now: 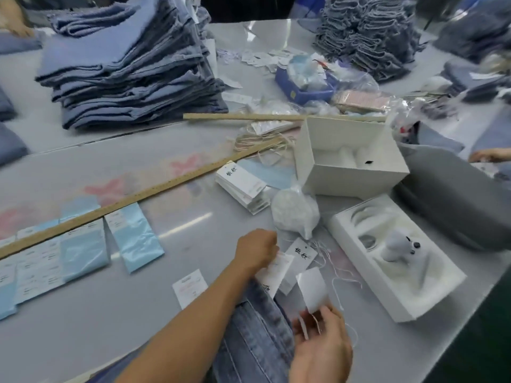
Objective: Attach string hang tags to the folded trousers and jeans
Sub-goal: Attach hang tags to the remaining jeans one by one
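Note:
A pair of blue jeans [257, 335] lies at the near edge of the grey table [143, 299], partly under my left forearm. My left hand [257, 248] is closed on white hang tags [276, 269] lying at the top of the jeans. A tag with black characters [301, 254] sits just right of it, with loose white strings [340, 277] trailing beside. My right hand [323, 346] pinches a blank white tag [313, 290] and its string. A stack of printed tags [242, 185] rests farther back.
Tall piles of folded jeans [130, 64] stand at the back left and back right [365, 34]. A long wooden ruler [132, 199] crosses the table. Light blue packets [135, 236] lie left. White boxes [348, 150], [398, 258] and a grey fabric bundle [453, 200] fill the right.

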Available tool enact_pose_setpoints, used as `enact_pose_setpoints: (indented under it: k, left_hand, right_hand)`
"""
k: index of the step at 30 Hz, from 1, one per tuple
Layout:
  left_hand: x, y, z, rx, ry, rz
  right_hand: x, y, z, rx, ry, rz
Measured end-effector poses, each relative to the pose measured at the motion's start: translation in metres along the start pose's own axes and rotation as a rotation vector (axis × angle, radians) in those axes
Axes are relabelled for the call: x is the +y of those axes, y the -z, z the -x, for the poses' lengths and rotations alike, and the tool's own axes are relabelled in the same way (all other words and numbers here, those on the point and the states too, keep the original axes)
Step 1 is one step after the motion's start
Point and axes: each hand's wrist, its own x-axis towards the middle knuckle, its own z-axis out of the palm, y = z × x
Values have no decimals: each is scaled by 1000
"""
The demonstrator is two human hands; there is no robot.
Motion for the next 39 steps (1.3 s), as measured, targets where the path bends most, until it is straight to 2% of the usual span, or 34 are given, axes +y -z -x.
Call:
enact_pose_setpoints:
  k: [3,7,10,14,18,23,25,30,32,35,39]
  left_hand:
    - [41,-25,-19,-46,32,-47]
    - [71,-64,-12,-72,114,-140]
    - [77,-75,-6,6,136,11]
    - [82,-71,-1,50,116,427]
    - [88,-67,2,106,62,428]
    - [93,-65,-2,95,99,403]
    - [97,-63,-3,140,55,402]
    - [123,-51,1,270,-206,274]
    - [130,-45,-2,225,-170,265]
    - [124,-44,-6,131,-25,307]
    - [111,-60,-1,133,122,336]
  right_hand:
    - [-12,7,-8,122,43,-101]
    - [-29,19,-20,126,82,-155]
    - [-42,32,-28,105,97,-166]
    - [-55,48,-36,109,115,-170]
    - [-60,60,-38,114,108,-149]
    - [-62,72,-39,108,108,-135]
    - [-63,76,-40,107,115,-127]
    - [-66,81,-45,113,143,-120]
    - [-67,81,-47,114,138,-114]
    - [-65,79,-47,110,123,-113]
    - [-62,79,-47,108,124,-101]
